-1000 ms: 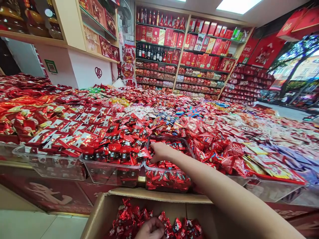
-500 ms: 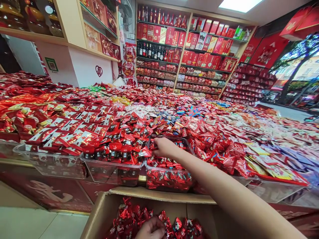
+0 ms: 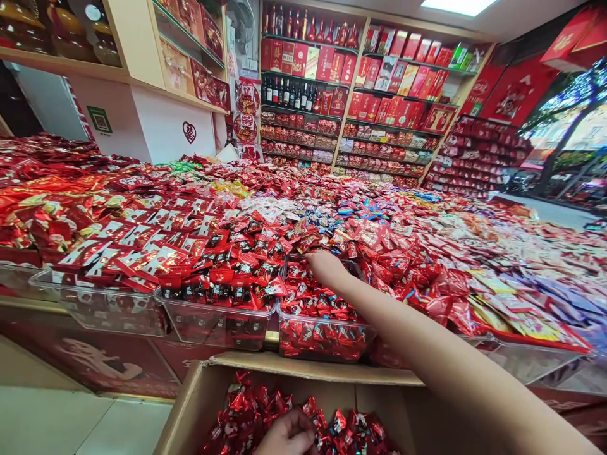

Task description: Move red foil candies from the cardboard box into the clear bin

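Note:
My right hand [image 3: 328, 268] reaches into a clear plastic bin [image 3: 327, 323] of red foil-wrapped candies [image 3: 322, 344], over its back part. Its fingers point down and are mostly hidden by the back of the hand, so I cannot tell what they hold. Low in the view, my left hand [image 3: 288, 433] rests among more red-wrapped candies [image 3: 251, 407] inside an open cardboard box [image 3: 303, 365]. Its fingers are curled in towards the thumb; anything between them is hidden.
Left of this bin stands another clear bin [image 3: 215, 325] heaped with red and black packets. To the right lie red packets [image 3: 441, 294] and yellow ones [image 3: 515, 309]. Piled sweets cover the counter behind. Shelves of bottles and red boxes [image 3: 303, 60] line the back wall.
My right hand has shifted slightly right and towards the back of the bin, and its fingers show less now. My left hand stays almost where it was. The view has moved a little.

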{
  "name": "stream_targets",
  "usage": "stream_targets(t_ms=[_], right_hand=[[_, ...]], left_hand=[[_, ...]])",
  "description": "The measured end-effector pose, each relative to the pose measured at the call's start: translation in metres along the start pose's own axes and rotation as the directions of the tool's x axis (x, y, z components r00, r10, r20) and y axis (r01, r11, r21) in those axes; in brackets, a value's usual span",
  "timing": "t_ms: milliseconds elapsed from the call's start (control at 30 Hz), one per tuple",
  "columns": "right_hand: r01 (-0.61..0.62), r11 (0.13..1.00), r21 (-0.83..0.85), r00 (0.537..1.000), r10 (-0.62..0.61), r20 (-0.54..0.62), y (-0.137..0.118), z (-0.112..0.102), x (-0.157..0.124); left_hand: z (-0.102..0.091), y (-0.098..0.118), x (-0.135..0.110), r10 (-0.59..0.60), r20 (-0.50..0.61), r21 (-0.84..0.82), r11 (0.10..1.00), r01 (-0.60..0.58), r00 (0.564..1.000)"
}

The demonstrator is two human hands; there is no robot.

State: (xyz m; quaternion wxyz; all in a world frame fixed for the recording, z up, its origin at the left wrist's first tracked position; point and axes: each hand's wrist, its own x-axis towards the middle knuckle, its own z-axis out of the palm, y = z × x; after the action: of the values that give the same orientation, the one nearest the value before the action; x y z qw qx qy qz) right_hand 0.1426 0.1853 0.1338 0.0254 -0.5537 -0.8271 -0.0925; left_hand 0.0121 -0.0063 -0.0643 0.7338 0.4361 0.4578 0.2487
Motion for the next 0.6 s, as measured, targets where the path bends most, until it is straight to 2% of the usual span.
stream_targets(t_ms=[200,600], right_hand=[[0.095,0.995,-0.013,0.995,-0.094,0.046,-0.0037,0.0045,-0.0038],[0.065,0.997,-0.053,0.998,-0.064,0.022,-0.0066,-0.0036,-0.0034]], left_hand=[[-0.0004,-0.0022,0.0011,0.012,0.021,0.013,1.000,-0.013,1.000],[-0.0005,0.0027,-0.0024,0.027,0.037,0.039,0.999,-0.028,0.999]])
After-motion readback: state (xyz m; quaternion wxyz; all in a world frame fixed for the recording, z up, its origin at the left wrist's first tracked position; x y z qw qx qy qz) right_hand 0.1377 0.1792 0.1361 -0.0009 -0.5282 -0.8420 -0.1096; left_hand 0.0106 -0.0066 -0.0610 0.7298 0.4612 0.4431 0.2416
